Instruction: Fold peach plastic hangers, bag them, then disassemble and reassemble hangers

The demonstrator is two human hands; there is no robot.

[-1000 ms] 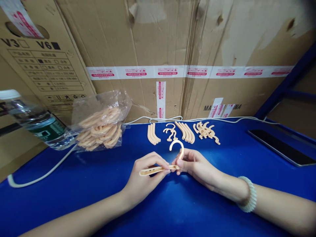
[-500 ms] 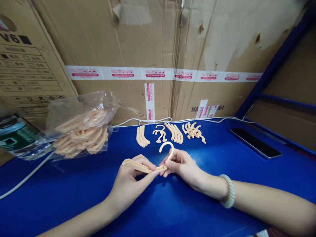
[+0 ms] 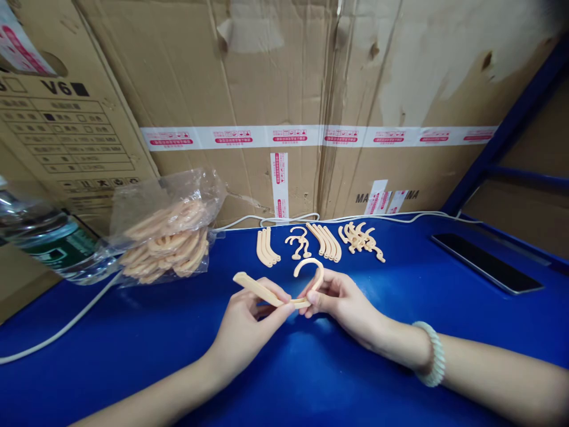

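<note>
- The slim beige plastic strip (image 3: 255, 287) has just rolled over: its hollow, slotted side faced me a second ago, and now its smooth back shows, with the free end tilted up.
- My left hand (image 3: 249, 320) pinches that strip, thumb against fingers, near its inner end.
- My right hand (image 3: 351, 299) grips the curved beige plastic hook (image 3: 319, 274) low down, fingertips bunched where hook and strip meet, above the middle of the blue surface (image 3: 155, 344).
- I judge the join is being worked; my fingers block it, so I cannot tell whether it is locked.
- Beige strips (image 3: 326, 243) and loose hooks (image 3: 361, 238) lie towards the far edge.
- A clear plastic bag of beige pieces (image 3: 169, 237) sits by the far left corner, a black phone (image 3: 486, 264) near the right edge.
</note>
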